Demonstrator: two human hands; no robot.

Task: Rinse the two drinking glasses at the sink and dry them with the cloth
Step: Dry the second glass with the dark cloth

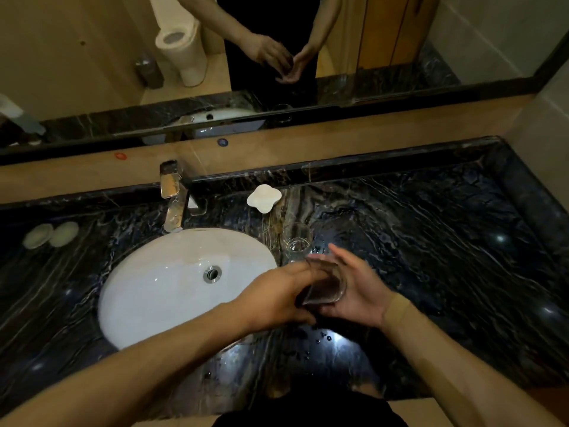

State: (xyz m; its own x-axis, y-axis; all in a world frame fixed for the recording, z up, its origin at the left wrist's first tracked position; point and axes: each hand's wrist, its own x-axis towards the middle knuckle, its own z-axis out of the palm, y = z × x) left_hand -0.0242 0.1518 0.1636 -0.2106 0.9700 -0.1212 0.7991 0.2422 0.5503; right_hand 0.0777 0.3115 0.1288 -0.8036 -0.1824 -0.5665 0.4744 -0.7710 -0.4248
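- Both my hands are on one glass [323, 285], held tilted over the worktop [446, 241] just right of the sink [172, 282]. Left hand [277, 297] wraps it from the sink side; right hand [360, 288] lies open-palmed against its far side, fingers spread, prob. steadying it.
- Glass interior looks dark. Could be a cloth stuffed in for drying or just the dark stone showing thru; can't tell. No cloth seen anywhere else.
- 2nd glass [297, 246] stands upright on the worktop, close behind my hands and near the basin's right rim. Parked there, I'd guess, so both hands are free for one at a time.
- Droplets on the stone near the glasses suggest rinsing is done on at least one; faucet [174, 195] shows no running stream.
- Room: wide bare stone to the right, good set-down space. Left is the basin drop; front edge of the worktop sits close below my wrists.
- Risk: wet glass over hard stone, and the standing glass is within knock range of my right fingertips. White soap dish [264, 198] sits well back, no issue.
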